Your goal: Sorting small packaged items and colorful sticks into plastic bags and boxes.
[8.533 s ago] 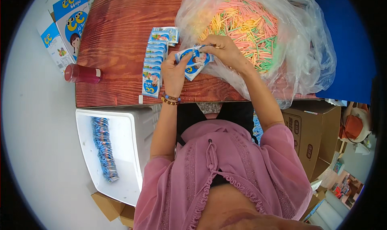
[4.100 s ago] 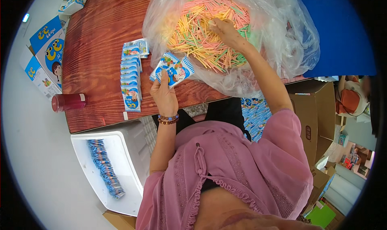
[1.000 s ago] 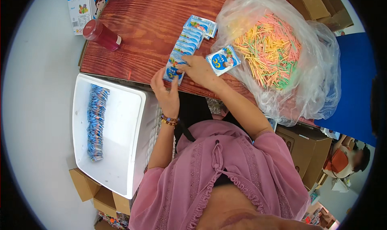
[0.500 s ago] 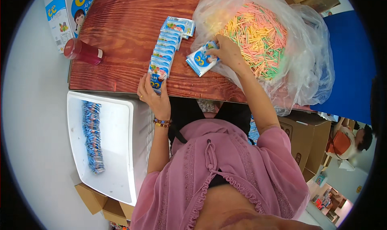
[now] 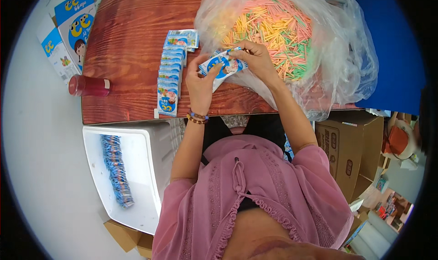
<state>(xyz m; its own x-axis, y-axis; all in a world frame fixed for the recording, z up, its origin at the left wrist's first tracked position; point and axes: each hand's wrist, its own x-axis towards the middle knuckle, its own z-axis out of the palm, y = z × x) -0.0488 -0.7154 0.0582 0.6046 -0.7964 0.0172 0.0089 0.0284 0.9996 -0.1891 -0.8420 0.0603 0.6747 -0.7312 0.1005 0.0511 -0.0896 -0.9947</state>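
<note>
Both hands meet at a small blue-and-white packet over the table, beside the bag. My left hand grips its left part, thumb on the printed face. My right hand pinches its upper right corner. Another white packet edge shows underneath; I cannot tell whether it is held too. Left of my hands, a row of overlapping packets runs toward the table's front edge. Right of them, an opened clear plastic bag holds a heap of thin pink, yellow and green sticks.
A red-lidded jar lies on its side at the left of the wooden table. Printed cartons stand behind it. Below, a white bin contains a line of packets. A cardboard box sits at the lower right.
My left hand has left the front end of the packet row and moved right to the packet in my right hand. Both hands now hold it. The whole view has shifted a little.
</note>
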